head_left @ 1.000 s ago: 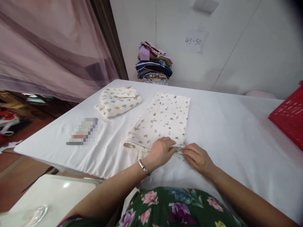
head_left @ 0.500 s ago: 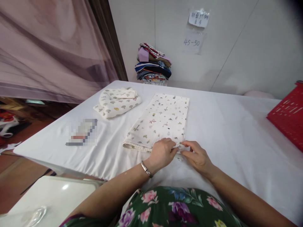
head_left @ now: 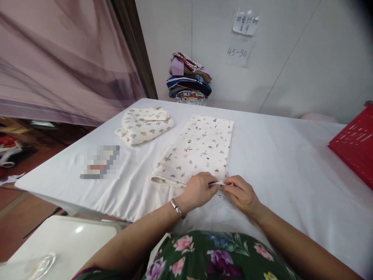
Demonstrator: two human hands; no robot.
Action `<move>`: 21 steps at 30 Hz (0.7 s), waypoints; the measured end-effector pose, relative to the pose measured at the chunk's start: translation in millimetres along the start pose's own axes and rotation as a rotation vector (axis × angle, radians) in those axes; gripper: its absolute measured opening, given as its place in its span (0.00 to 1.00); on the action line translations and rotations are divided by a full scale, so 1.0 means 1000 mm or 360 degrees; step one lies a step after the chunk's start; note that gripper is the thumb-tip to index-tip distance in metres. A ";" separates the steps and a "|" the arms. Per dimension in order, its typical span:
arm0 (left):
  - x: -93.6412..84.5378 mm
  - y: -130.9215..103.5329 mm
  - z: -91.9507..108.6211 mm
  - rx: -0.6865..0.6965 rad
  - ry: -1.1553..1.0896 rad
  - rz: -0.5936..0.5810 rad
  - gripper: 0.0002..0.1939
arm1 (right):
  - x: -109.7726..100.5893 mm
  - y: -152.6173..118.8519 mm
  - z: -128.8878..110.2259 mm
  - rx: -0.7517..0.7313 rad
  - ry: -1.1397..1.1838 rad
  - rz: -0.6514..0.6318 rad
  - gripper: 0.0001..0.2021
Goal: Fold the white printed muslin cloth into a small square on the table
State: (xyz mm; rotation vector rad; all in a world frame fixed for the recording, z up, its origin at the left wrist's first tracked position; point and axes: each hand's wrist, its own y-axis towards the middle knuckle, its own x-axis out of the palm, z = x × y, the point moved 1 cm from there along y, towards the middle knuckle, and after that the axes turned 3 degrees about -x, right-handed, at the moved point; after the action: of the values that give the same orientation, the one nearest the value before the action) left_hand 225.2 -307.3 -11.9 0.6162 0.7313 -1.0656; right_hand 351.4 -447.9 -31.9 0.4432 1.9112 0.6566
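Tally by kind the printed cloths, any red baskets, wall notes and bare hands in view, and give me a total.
White printed fabric cloths: 2 (small-motif cloth, grey-motif cloth)
Red slotted plastic basket: 1
White handwritten wall notes: 2 (upper note, lower note)
Bare hands: 2 (left hand, right hand)
Total: 7

The folded cream rectangular cloth [head_left: 201, 149] bears a scattered print of small grey-green, brown, pinkish and black motifs against the bench [head_left: 279, 167] in plain white fabric, while the bunched cream cloth [head_left: 145, 128] to its left repeats rounded grey-beige shapes with one yellow. Beyond the rectangular cloth, a stack of folded fabrics [head_left: 189, 79] mixes lilac, brown, blue, black and red-and-white patterning; far left of it hangs a sheer dusty-pink curtain [head_left: 67, 58]. Right of it stands a solid red slotted basket [head_left: 357, 144], and nearer than it, a dark green garment [head_left: 201, 260] blooms with pink, purple, blue and yellow flowers.
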 end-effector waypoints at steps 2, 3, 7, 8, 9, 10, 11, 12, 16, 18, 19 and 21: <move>-0.003 0.000 -0.001 0.0008 -0.0121 -0.0054 0.11 | 0.001 -0.001 0.001 -0.0001 0.0006 0.0022 0.11; -0.004 0.000 -0.002 0.0008 -0.0160 -0.0071 0.12 | 0.002 -0.001 0.002 0.0005 0.0007 0.0034 0.13; -0.004 0.001 -0.003 -0.0006 -0.0165 -0.0079 0.14 | 0.005 -0.002 0.005 0.0040 -0.0015 0.0072 0.14; -0.003 0.001 -0.003 -0.0005 -0.0149 -0.0075 0.13 | 0.005 -0.002 0.006 0.0056 -0.0019 0.0067 0.13; -0.002 0.002 -0.003 -0.0003 -0.0135 -0.0070 0.12 | 0.006 -0.002 0.007 0.0079 -0.0022 0.0059 0.12; -0.001 0.002 -0.003 -0.0002 -0.0126 -0.0065 0.12 | 0.006 -0.002 0.008 0.0112 -0.0025 0.0050 0.11; 0.000 0.002 -0.003 -0.0005 -0.0119 -0.0057 0.11 | 0.006 -0.002 0.009 0.0154 -0.0030 0.0043 0.10; 0.001 0.002 -0.003 -0.0011 -0.0115 -0.0049 0.11 | 0.007 -0.002 0.009 0.0205 -0.0033 0.0032 0.09; 0.003 0.002 -0.003 -0.0042 -0.0098 -0.0039 0.12 | 0.009 -0.003 0.012 0.0328 0.0027 -0.0043 0.04; 0.002 0.002 -0.003 -0.0050 -0.0104 -0.0038 0.11 | 0.009 -0.002 0.012 0.0313 0.0089 -0.0071 0.03; 0.002 0.003 -0.003 -0.0057 -0.0122 -0.0034 0.11 | 0.009 -0.002 0.012 0.0301 0.0114 -0.0071 0.02; 0.000 0.004 -0.004 -0.0094 -0.0190 -0.0031 0.12 | 0.008 -0.001 0.012 0.0279 0.0149 -0.0066 0.02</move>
State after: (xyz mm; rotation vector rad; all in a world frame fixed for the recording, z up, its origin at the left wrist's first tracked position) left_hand 228.5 -303.1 -13.8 0.4915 0.6633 -1.0853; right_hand 359.2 -441.6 -41.9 0.4889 2.0708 0.4915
